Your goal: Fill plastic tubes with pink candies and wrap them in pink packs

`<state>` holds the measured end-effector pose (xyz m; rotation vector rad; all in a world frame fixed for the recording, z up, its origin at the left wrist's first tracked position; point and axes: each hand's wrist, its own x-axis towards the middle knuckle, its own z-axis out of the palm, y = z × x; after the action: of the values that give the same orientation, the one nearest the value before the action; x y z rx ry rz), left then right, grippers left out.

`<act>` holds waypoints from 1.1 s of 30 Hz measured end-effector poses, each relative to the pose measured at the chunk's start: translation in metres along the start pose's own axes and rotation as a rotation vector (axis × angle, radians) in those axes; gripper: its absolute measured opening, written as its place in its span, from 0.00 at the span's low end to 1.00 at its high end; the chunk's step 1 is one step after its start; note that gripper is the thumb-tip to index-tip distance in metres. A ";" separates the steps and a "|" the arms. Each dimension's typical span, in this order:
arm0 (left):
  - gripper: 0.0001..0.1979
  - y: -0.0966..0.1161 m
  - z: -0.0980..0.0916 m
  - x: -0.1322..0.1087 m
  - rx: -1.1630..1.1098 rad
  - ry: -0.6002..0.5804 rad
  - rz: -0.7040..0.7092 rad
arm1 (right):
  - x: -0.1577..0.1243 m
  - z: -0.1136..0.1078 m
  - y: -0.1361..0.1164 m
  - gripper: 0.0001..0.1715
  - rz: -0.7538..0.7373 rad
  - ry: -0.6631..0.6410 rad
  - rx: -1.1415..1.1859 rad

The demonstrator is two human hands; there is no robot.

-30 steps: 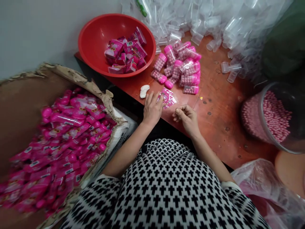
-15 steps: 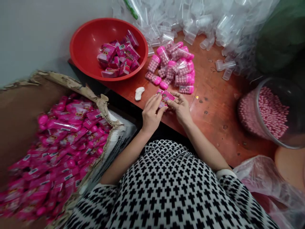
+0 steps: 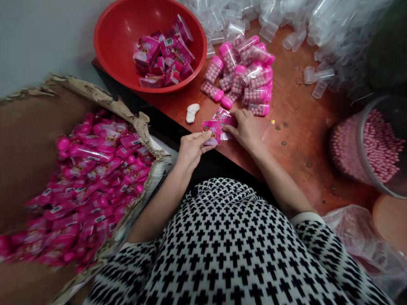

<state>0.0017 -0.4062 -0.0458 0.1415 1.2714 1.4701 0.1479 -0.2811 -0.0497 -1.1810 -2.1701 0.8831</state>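
Note:
My left hand (image 3: 191, 149) pinches a flat pink printed wrapper (image 3: 212, 126) at the near edge of the red-brown table (image 3: 295, 127). My right hand (image 3: 245, 129) has its fingers closed on the other end of that wrapper, over a small stack of more wrappers (image 3: 222, 114) lying on the table. Just beyond my right hand lies a heap of clear tubes with pink caps, filled with pink candy balls (image 3: 244, 78).
A red bowl (image 3: 127, 38) holds wrapped pink packs. A torn cardboard box (image 3: 95, 99) at left is full of wrapped pink tubes (image 3: 85, 182). Empty clear tubes (image 3: 286, 21) pile at the back. A clear jar of pink candy balls (image 3: 372, 146) lies at right. A white lump (image 3: 192, 112) sits nearby.
My right hand moved from a loose fist at the table edge onto the wrappers. Both hands took hold of one wrapper, and my left hand drew it toward the table edge.

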 end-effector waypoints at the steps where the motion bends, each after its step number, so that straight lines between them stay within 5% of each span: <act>1: 0.16 -0.001 0.001 0.000 -0.021 -0.002 -0.013 | -0.001 -0.001 -0.003 0.23 -0.021 0.031 -0.031; 4: 0.17 -0.004 0.008 -0.001 -0.069 -0.019 -0.048 | -0.009 -0.002 -0.016 0.22 0.002 0.044 0.220; 8: 0.20 -0.005 0.021 -0.007 -0.090 -0.084 -0.092 | -0.021 -0.001 -0.025 0.26 0.121 -0.182 0.713; 11: 0.18 -0.003 0.023 -0.012 -0.009 -0.158 -0.080 | -0.025 -0.006 -0.023 0.25 0.136 -0.231 0.756; 16: 0.18 -0.001 0.021 -0.014 0.115 -0.204 -0.026 | -0.020 -0.025 -0.017 0.19 0.054 -0.425 0.508; 21: 0.19 -0.005 0.023 -0.011 -0.008 -0.096 -0.031 | 0.000 -0.037 0.000 0.18 -0.095 -0.076 -0.336; 23: 0.21 -0.006 0.023 -0.008 -0.097 -0.038 -0.027 | 0.002 -0.040 0.012 0.18 -0.148 -0.072 -0.552; 29: 0.25 -0.006 0.017 0.001 -0.211 0.055 -0.046 | -0.033 -0.060 0.040 0.16 -0.324 -0.171 -0.388; 33: 0.19 -0.005 0.020 0.001 -0.191 -0.017 -0.054 | -0.052 -0.069 0.027 0.21 -0.008 0.112 -0.516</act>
<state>0.0184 -0.3943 -0.0416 -0.0072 1.1060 1.5318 0.2358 -0.2946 -0.0313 -1.4124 -2.3774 0.2403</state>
